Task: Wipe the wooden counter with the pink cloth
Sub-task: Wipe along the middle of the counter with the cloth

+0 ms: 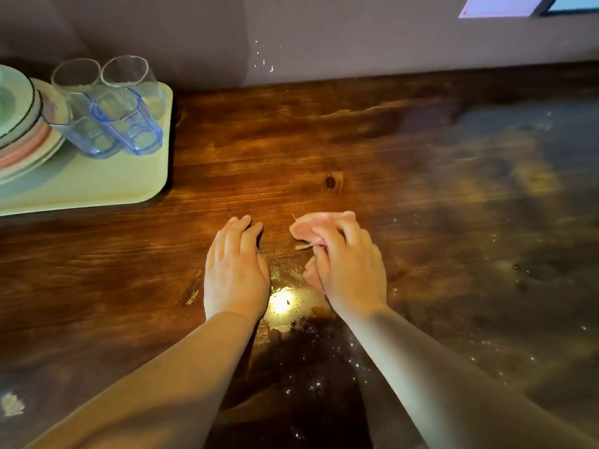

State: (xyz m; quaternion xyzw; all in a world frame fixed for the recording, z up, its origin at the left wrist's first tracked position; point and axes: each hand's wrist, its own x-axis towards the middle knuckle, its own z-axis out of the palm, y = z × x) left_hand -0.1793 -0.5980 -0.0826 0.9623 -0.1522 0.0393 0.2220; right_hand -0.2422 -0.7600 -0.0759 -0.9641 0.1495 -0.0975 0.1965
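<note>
The dark wooden counter (291, 150) fills the view, glossy and wet in patches, with pale specks on its right half. A bunched pink cloth (306, 230) lies on the wood at the centre. My right hand (348, 270) grips it from above, fingers curled over the cloth and pressing it onto the counter. My left hand (235, 270) rests flat on the wood just left of the cloth, fingers straight and together, holding nothing.
A pale yellow tray (113, 186) sits at the far left, carrying stacked plates (19, 131) and two clear blue-based glasses (126, 108). A wall runs along the counter's back edge. A bright light reflection (282, 301) glares between my wrists.
</note>
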